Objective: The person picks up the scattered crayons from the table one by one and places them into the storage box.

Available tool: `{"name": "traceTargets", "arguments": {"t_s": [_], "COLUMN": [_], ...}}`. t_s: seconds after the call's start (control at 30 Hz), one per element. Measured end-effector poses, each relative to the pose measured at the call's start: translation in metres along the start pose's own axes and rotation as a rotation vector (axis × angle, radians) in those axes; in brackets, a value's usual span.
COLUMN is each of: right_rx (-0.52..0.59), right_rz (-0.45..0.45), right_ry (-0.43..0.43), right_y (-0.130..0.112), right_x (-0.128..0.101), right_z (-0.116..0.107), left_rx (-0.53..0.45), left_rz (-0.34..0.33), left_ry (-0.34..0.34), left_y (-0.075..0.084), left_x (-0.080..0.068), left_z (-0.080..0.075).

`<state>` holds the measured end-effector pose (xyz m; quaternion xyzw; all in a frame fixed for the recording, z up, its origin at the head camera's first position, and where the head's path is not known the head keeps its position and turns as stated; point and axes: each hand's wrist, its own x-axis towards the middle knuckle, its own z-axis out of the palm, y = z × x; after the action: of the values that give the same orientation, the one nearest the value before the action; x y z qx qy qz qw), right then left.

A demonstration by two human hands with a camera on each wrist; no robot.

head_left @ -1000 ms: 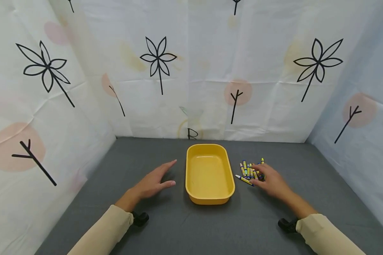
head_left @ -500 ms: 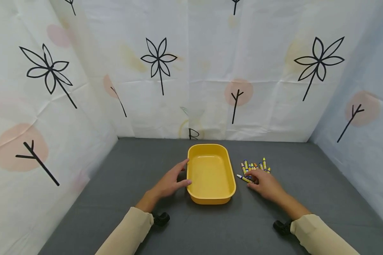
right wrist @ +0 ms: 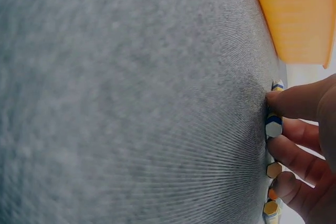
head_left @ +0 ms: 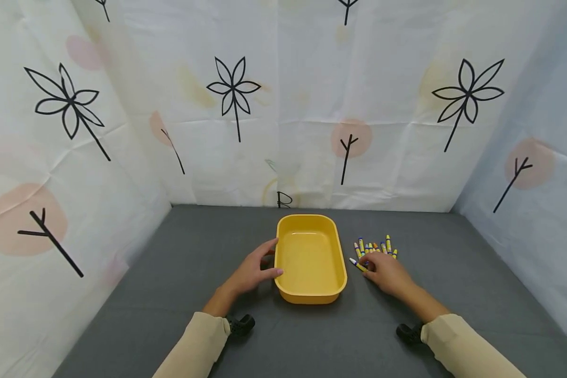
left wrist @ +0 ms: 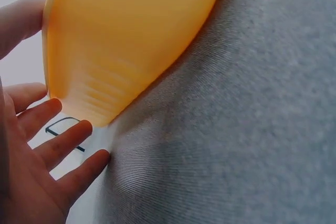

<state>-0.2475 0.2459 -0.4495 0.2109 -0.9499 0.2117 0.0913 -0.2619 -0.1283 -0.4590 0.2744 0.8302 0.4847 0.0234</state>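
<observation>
A yellow oblong tray point(head_left: 311, 287) stands in the middle of the grey table, nothing inside it. My left hand point(head_left: 273, 258) rests against its left rim with fingers straight and spread; the left wrist view shows those fingers point(left wrist: 50, 145) beside the tray point(left wrist: 126, 40). Right of the tray lie several yellow and blue crayons point(head_left: 386, 244) in a loose bunch. My right hand point(head_left: 369, 265) lies over their near ends. Thumb and forefinger pinch one white-tipped crayon point(head_left: 357, 263). In the right wrist view its end point(right wrist: 273, 127) sits between the thumb and curled fingers point(right wrist: 294, 153).
A grey cloth point(head_left: 193, 252) covers the table. White printed sheets point(head_left: 283, 105) wall it in at the back and both sides. Bare cloth lies left of the tray, right of the crayons and along the front edge.
My left hand has moved right from the bare cloth to the tray's left rim. My right hand has slid back and left over the crayons, its fingers closing round the nearest one.
</observation>
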Motion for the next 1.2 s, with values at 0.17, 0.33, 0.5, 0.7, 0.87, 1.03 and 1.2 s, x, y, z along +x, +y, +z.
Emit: {"name": "traceTargets", "arguments": {"t_s": [0.17, 0.33, 0.5, 0.7, 0.87, 1.03, 1.2], "right_rx": [0.008, 0.023, 0.010, -0.008, -0.023, -0.026, -0.023], "right_rz": [0.018, 0.037, 0.039, 0.060, 0.071, 0.093, 0.092], "right_ry": [-0.044, -0.107, -0.155, -0.161, -0.113, -0.078, -0.060], "right_y": [-0.002, -0.004, -0.007, -0.008, -0.007, -0.013, -0.017], "right_x": [0.000, 0.000, 0.001, 0.004, 0.010, 0.024, 0.043], "right_z": [-0.002, -0.005, -0.004, -0.011, -0.030, -0.050, -0.060], "left_rx": [-0.057, -0.096, -0.137, -0.162, -0.193, -0.195, -0.230], "left_rz": [-0.008, -0.020, -0.053, -0.078, -0.072, -0.088, -0.069], "left_ry": [-0.019, -0.017, -0.015, -0.015, -0.036, -0.036, -0.042], "left_y": [-0.001, -0.001, -0.001, -0.002, -0.003, 0.000, -0.001], "left_x": [0.000, -0.002, -0.009, -0.013, -0.010, -0.008, -0.006], "left_z": [0.000, 0.000, 0.000, -0.001, -0.001, -0.002, -0.004]}}
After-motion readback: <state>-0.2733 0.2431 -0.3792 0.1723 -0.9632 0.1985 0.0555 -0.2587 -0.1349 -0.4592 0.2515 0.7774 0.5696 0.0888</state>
